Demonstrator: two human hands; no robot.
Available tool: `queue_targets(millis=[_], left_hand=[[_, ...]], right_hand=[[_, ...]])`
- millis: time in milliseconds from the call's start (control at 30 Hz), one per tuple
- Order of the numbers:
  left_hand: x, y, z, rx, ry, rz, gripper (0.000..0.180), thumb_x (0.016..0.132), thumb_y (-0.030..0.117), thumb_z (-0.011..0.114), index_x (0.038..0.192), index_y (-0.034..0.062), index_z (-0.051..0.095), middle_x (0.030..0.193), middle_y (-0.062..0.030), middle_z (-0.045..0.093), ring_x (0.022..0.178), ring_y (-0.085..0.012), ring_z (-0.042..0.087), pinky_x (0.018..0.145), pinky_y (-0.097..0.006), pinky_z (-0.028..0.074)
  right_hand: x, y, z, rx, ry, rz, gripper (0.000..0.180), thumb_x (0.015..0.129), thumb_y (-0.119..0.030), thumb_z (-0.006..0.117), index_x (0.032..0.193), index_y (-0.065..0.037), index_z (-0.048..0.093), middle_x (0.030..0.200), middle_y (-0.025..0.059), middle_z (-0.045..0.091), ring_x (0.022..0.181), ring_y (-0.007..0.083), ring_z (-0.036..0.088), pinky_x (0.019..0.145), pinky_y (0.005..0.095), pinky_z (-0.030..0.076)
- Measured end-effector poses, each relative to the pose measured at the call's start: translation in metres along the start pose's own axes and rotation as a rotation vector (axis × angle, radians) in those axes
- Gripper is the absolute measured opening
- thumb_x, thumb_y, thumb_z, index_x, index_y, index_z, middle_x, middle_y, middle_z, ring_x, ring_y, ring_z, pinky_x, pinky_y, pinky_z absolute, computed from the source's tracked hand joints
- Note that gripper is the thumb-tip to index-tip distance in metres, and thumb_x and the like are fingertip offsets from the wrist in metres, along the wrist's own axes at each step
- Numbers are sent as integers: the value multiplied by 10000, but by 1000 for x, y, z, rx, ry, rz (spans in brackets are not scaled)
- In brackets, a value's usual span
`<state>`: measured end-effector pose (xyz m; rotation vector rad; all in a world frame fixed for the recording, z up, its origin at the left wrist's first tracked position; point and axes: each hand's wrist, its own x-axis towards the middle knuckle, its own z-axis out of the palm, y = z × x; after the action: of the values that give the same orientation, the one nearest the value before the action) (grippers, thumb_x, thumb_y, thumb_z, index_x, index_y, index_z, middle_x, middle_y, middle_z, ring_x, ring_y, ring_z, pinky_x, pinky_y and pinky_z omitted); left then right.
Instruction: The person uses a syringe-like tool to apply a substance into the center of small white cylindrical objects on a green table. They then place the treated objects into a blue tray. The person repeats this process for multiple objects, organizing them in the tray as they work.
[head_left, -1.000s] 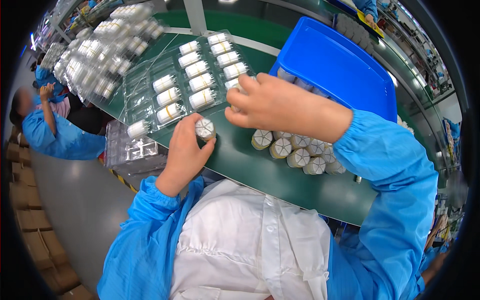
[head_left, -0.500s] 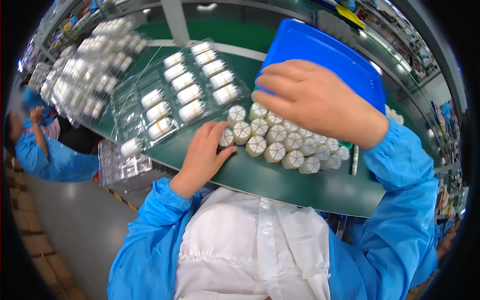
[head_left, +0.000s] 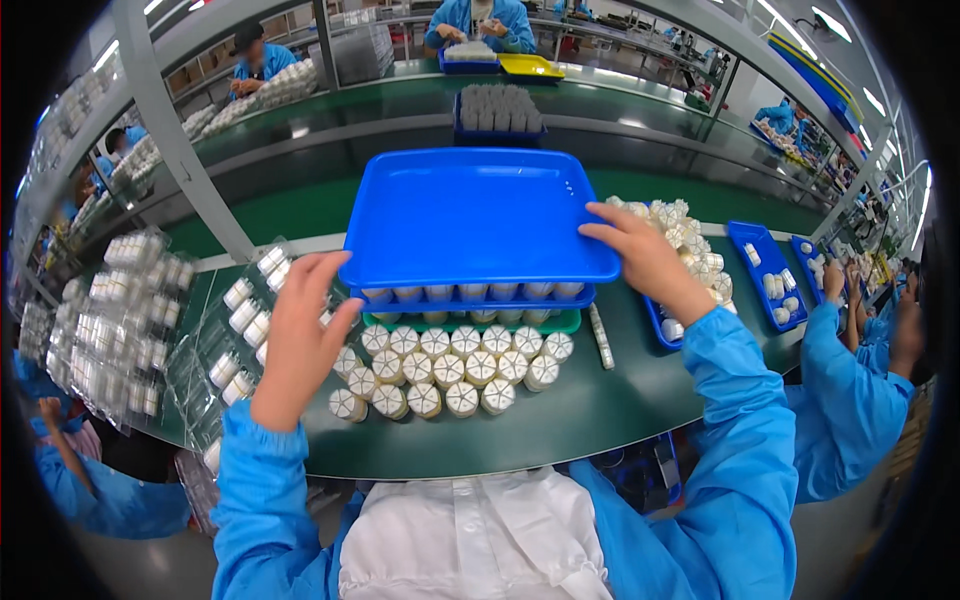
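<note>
Moved to sides of blue tray (head_left: 465,215): left hand (head_left: 292,335), spread wide; right hand (head_left: 642,255) touching it, grip unclear.

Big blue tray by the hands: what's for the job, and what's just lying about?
Probably the job: big blue tray, right hand at its edge, left hand beside it, white cylinders in front.

Probably just lying about: thin stick, yellow tray at the back.

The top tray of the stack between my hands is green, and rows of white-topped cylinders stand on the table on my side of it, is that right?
Not quite: the head view shows that the top tray is blue, not green. It is between your left hand and right hand, with rows of white-topped cylinders on the table on your side.
</note>
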<state>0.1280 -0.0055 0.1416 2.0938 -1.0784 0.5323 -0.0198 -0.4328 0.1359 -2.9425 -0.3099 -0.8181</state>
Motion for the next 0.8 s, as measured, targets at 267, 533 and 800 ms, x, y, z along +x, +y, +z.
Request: queue_targets(millis=[267,533,800], left_hand=[[30,-9,25,269,-34,243,236,724,-13,757,949,45,714,1012,-85,681,998,-338,618,860,-422,532],[59,-20,-31,48,148,408,341,612,-107,716,918,42,702,998,-117,689,1068,-342,665,895,-435,543],[103,54,-48,112,670,545,378,870,-49,712,1222,31,597,1407,-211,548,1370,-406,505,1131,-494,414]], right_hand=[[12,-9,-13,230,56,11,254,814,101,581,997,-48,673,1213,150,667,1113,381,651,924,431,557],[-12,-75,-62,291,145,-89,447,698,70,717,1120,-76,698,1172,128,655,1032,338,661,860,411,556],[13,-79,-136,-273,733,-219,392,672,13,755,1059,-47,741,1000,147,663,852,330,659,719,410,544]])
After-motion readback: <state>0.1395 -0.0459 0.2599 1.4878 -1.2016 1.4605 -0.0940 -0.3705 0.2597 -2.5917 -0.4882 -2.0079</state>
